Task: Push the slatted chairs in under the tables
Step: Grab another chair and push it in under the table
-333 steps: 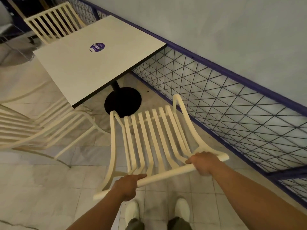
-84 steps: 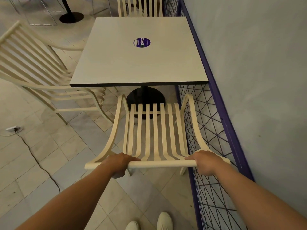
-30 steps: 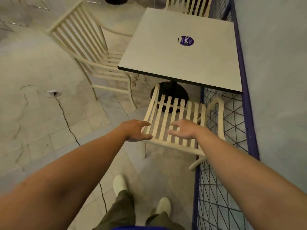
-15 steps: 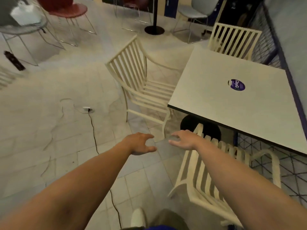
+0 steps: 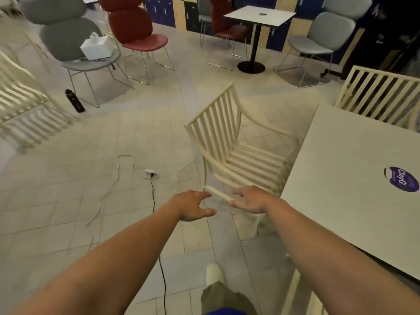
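A cream slatted chair (image 5: pixel 223 137) stands at the left side of the white square table (image 5: pixel 354 178), its seat partly under the tabletop and its back towards the open floor. My left hand (image 5: pixel 193 206) and my right hand (image 5: pixel 251 200) hover open just short of the chair's near armrest, touching nothing. A second slatted chair (image 5: pixel 381 98) stands at the table's far side. At the bottom right edge a blurred sliver of the chair I held earlier (image 5: pixel 293 289) shows below the tabletop. Another slatted chair (image 5: pixel 20 103) sits at the far left.
A black cable (image 5: pixel 153 196) runs across the tiled floor to a white plug (image 5: pixel 151 172). A dark bottle (image 5: pixel 75 101) stands by a grey chair (image 5: pixel 79 46) holding a white box (image 5: pixel 96 47). Red chairs (image 5: pixel 136 30) and another table (image 5: pixel 259 15) stand further back.
Both hands let go of the chair by the fence. My view swung left to the chair at the table's side, and both open hands moved towards its armrest.
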Action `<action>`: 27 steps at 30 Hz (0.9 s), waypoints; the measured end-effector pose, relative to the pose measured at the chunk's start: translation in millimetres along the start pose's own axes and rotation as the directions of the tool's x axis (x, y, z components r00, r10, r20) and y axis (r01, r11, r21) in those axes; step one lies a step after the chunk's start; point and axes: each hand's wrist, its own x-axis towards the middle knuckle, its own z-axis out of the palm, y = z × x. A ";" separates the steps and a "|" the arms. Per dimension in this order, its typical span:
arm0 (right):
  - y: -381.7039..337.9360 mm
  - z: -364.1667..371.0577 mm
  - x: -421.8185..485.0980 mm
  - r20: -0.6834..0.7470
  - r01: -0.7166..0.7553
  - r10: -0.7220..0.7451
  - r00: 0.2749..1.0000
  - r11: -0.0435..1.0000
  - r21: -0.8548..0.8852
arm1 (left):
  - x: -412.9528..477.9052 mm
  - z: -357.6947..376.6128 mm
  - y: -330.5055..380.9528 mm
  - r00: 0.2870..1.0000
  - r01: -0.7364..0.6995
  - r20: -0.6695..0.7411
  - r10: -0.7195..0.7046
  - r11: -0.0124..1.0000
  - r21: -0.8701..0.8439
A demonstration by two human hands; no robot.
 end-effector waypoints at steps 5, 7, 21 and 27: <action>-24.1 -59.0 76.2 0.041 0.056 -0.055 0.998 0.998 -0.030 | 44.7 -61.7 -37.2 0.997 0.071 -0.036 -0.073 0.997 -0.041; -37.0 -80.9 109.6 0.065 0.084 -0.081 0.995 0.995 -0.046 | 62.3 -83.4 -59.3 0.992 0.105 -0.061 -0.109 0.991 -0.078; -143.9 -203.5 345.5 0.023 0.146 -0.145 0.989 0.983 -0.114 | 212.1 -230.3 -233.6 0.982 0.156 -0.091 -0.167 0.981 -0.118; -197.1 -256.8 449.2 -0.010 0.102 -0.102 0.995 0.994 -0.024 | 286.9 -322.5 -317.1 0.994 0.091 -0.050 -0.093 0.995 -0.043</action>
